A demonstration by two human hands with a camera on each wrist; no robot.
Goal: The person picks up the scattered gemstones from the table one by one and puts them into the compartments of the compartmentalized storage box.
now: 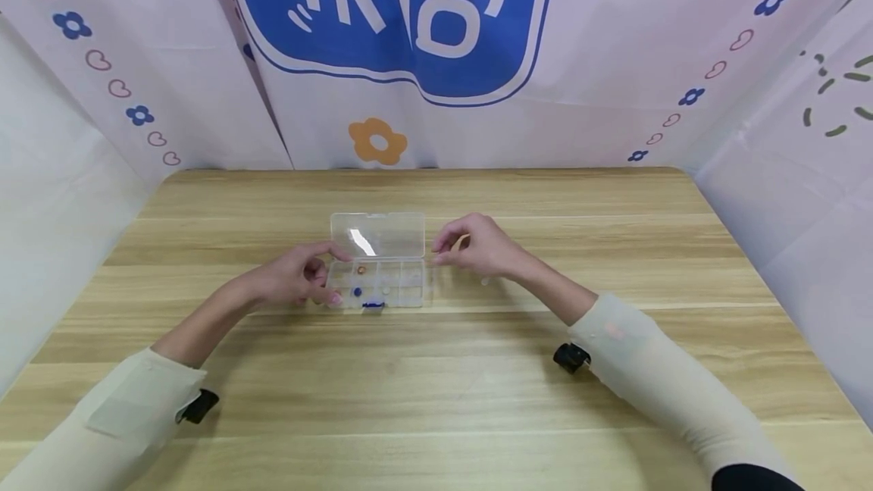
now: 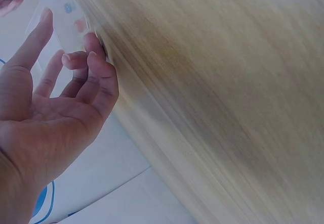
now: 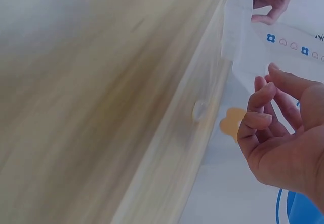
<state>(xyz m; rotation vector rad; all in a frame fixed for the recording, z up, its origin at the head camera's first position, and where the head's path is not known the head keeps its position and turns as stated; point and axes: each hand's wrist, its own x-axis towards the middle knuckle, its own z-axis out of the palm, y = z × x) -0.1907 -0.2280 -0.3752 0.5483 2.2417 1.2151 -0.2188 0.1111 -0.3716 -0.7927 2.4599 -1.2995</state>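
A clear plastic compartment box (image 1: 409, 279) stands on the table with its lid (image 1: 402, 237) raised at the back. Small pieces lie in its compartments, among them an orange one (image 1: 361, 270) and a dark blue one (image 1: 358, 292). My left hand (image 1: 293, 276) holds the box's left end, thumb at the front corner and index finger near the hinge. Just off the right end is my right hand (image 1: 480, 245), its thumb and index fingertips close together. Whether something tiny sits between them is too small to tell. The right wrist view shows the other fingers curled (image 3: 255, 120).
A small clear round piece (image 3: 199, 111) lies on the wooden table (image 1: 436, 392) under the right hand. Blue markings (image 1: 373, 304) sit on the box's front edge. White printed cloth (image 1: 593, 97) hangs along the table's back edge, with more at both sides.
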